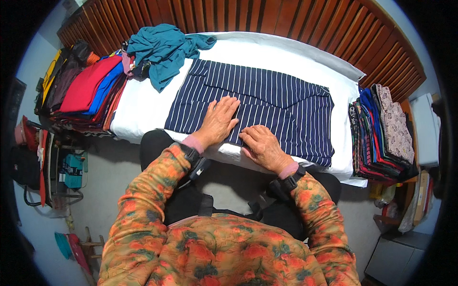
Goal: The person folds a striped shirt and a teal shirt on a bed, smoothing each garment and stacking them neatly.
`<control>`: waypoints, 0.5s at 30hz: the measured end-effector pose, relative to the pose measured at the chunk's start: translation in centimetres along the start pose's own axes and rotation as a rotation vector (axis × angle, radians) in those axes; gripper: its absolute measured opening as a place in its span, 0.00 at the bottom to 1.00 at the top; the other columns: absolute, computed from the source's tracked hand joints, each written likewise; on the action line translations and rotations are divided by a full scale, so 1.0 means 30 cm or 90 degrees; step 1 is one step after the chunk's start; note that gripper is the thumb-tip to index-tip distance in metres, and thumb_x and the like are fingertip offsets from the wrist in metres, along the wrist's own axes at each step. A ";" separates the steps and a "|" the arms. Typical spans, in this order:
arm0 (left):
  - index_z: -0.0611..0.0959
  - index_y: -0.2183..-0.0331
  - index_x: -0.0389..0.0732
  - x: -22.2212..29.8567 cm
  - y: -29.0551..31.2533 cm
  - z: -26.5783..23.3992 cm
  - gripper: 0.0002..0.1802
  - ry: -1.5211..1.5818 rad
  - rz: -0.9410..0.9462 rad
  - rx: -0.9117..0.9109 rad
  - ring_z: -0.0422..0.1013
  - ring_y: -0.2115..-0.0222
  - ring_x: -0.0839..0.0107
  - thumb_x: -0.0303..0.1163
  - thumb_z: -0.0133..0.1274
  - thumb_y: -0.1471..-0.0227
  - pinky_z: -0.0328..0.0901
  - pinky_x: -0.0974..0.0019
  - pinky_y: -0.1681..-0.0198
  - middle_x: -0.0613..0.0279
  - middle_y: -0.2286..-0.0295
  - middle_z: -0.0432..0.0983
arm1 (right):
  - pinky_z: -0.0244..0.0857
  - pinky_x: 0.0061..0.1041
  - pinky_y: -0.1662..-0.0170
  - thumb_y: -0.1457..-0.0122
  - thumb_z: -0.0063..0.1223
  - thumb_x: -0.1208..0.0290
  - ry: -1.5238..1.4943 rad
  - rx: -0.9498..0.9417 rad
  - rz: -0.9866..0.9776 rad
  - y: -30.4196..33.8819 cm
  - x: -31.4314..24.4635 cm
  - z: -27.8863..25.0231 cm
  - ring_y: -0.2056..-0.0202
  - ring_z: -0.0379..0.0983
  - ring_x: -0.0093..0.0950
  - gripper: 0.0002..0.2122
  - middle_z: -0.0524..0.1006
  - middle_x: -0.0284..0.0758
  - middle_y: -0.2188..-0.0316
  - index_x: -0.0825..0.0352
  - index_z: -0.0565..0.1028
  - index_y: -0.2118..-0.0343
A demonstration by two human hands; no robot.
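A navy garment (286,102) with white stripes lies folded in a wide rectangle on a white cloth (148,112); its exact kind is hard to tell in this fold. My left hand (218,121) rests palm down on its middle, fingers stretched out toward the far side. Closer to the near edge, my right hand (263,147) lies on the same garment with its fingers slightly bent and pointing left, the thumb apart. Neither hand grips the cloth visibly. The two hands are close together but not touching.
A crumpled teal garment (162,47) sits at the far left of the white cloth. Folded clothes (90,90) are stacked at the left end, and another folded stack (381,128) stands at the right end. A slatted wooden headboard (267,19) runs behind.
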State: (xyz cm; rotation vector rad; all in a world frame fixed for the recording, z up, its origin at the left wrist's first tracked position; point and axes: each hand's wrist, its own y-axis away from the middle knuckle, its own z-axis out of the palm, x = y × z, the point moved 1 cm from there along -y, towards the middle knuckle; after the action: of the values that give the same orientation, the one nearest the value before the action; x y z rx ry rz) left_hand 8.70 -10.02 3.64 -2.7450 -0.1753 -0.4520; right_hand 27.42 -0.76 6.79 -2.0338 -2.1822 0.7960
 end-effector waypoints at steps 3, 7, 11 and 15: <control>0.73 0.47 0.38 0.026 0.083 -0.061 0.28 0.041 0.048 0.060 0.62 0.42 0.53 0.32 0.60 0.50 0.55 0.53 0.40 0.51 0.48 0.69 | 0.64 0.33 0.55 0.51 0.60 0.71 0.029 0.016 -0.021 0.000 -0.004 0.011 0.61 0.70 0.34 0.12 0.72 0.35 0.63 0.66 0.74 0.62; 0.76 0.57 0.38 0.057 0.165 -0.111 0.23 0.096 0.048 -0.009 0.68 0.53 0.58 0.33 0.65 0.55 0.61 0.57 0.50 0.56 0.59 0.72 | 0.61 0.31 0.63 0.51 0.58 0.71 0.082 -0.007 -0.017 0.005 -0.001 0.037 0.66 0.67 0.31 0.07 0.69 0.33 0.70 0.63 0.73 0.69; 0.76 0.59 0.40 0.058 0.166 -0.118 0.21 0.003 0.020 -0.047 0.68 0.56 0.59 0.32 0.64 0.56 0.61 0.58 0.54 0.57 0.60 0.72 | 0.61 0.31 0.65 0.54 0.58 0.74 0.111 0.010 0.030 -0.002 0.002 0.047 0.67 0.68 0.31 0.08 0.68 0.33 0.73 0.63 0.72 0.70; 0.76 0.65 0.41 0.043 0.166 -0.083 0.14 -0.123 0.077 -0.019 0.68 0.60 0.61 0.30 0.60 0.58 0.61 0.59 0.59 0.59 0.63 0.72 | 0.61 0.32 0.65 0.51 0.58 0.74 0.105 -0.022 0.090 -0.006 0.008 0.049 0.67 0.68 0.32 0.07 0.68 0.33 0.72 0.63 0.71 0.70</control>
State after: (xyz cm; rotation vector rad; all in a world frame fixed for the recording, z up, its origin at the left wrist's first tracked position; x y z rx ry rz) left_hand 10.07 -15.48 4.68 -2.8075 -0.0508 -0.1575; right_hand 26.66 -1.02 5.52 -2.2035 -1.9975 0.5821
